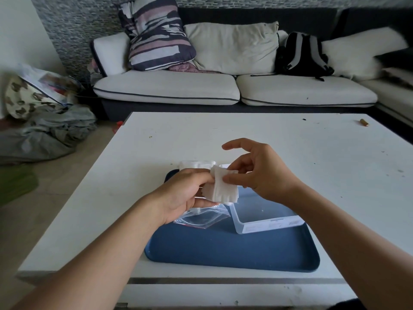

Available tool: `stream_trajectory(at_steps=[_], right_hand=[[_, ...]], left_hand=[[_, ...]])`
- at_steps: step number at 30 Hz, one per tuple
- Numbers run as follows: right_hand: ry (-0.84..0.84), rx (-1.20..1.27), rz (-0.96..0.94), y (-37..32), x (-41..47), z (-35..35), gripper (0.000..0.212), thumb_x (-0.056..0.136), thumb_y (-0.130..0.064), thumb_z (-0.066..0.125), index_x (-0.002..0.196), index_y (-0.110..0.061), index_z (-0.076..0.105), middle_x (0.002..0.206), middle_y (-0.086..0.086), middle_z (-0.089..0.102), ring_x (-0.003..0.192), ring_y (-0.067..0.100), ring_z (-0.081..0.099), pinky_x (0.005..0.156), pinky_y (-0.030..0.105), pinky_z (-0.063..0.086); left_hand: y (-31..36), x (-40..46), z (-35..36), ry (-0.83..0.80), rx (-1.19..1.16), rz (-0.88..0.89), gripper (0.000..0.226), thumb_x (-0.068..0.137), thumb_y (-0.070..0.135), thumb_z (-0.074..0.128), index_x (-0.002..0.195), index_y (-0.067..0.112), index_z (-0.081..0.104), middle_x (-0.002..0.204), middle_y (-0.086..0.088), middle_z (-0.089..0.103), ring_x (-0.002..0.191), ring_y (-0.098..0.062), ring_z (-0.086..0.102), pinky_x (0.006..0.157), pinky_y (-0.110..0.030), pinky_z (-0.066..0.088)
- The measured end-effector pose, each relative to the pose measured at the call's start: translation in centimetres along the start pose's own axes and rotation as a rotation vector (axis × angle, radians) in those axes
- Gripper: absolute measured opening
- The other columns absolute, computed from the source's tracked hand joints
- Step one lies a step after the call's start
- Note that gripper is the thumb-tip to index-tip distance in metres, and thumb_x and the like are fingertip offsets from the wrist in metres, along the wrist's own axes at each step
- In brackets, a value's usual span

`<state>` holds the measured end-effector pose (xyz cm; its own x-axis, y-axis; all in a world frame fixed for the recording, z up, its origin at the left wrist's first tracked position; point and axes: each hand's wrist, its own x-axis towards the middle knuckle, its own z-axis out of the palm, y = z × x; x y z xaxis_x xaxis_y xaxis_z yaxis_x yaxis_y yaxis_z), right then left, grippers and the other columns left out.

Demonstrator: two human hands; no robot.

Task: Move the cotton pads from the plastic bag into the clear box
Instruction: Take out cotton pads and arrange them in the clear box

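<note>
Cotton pads, a small stack of white squares (224, 189), sit between your 2 hands above the far half of the dark blue rectangular plastic tray (232, 249). Your left hand (181, 193) grips the stack at its left edge with curled fingers, and the same hand also holds the clear plastic zip bag with the red seal line (201, 218), which hangs from under your palm and lies partly on the tray. Your right hand (257, 173) pinches the top right edge of the stack between thumb and fingertips, with the index finger lifted and stretched out away from the pads. The pads are out of the bag and held in the air, just left of the clear rectangular plastic box (266, 218), which stands open on the right part of the tray; you cannot tell from here whether any pads lie in it. Beyond your hands, a second clear plastic piece (196, 164) lies at the tray's far edge, mostly hidden. The tray rests on the white low table (223, 135). Near the table's far right corner lies a small brown cylindrical object (363, 122). Behind the table stands a white cushioned sofa (169, 88) with a dark striped pillow (156, 34) and a black backpack (301, 55).
</note>
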<state>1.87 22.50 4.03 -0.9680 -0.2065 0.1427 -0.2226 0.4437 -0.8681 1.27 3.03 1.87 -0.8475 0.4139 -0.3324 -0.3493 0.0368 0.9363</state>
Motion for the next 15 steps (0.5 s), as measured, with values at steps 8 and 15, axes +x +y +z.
stream_trajectory(at_steps=[8, 15], right_hand=[[0.062, -0.019, -0.044, 0.1, -0.1, 0.5, 0.051, 0.077, -0.006, 0.083, 0.120, -0.024, 0.063, 0.079, -0.002, 0.071, 0.061, 0.013, 0.059, 0.059, 0.030, 0.056], [0.149, 0.205, 0.051, 0.1, -0.2, 1.7, 0.073, 0.077, -0.022, 0.085, 0.140, -0.022, 0.048, 0.128, -0.006, 0.059, 0.115, 0.012, 0.062, 0.092, 0.029, 0.055]], left_hand=[[-0.4, 0.1, 0.7, 0.039, 0.082, 0.091, 0.035, 0.087, 0.025, 0.073, 0.120, 0.013, 0.071, 0.112, -0.005, 0.077, 0.107, -0.022, 0.072, 0.091, -0.037, 0.060], [-0.6, 1.0, 0.6, 0.226, 0.088, 0.415, 0.031, 0.073, 0.025, 0.082, 0.103, 0.025, 0.074, 0.102, 0.000, 0.077, 0.102, -0.022, 0.072, 0.091, -0.035, 0.056]])
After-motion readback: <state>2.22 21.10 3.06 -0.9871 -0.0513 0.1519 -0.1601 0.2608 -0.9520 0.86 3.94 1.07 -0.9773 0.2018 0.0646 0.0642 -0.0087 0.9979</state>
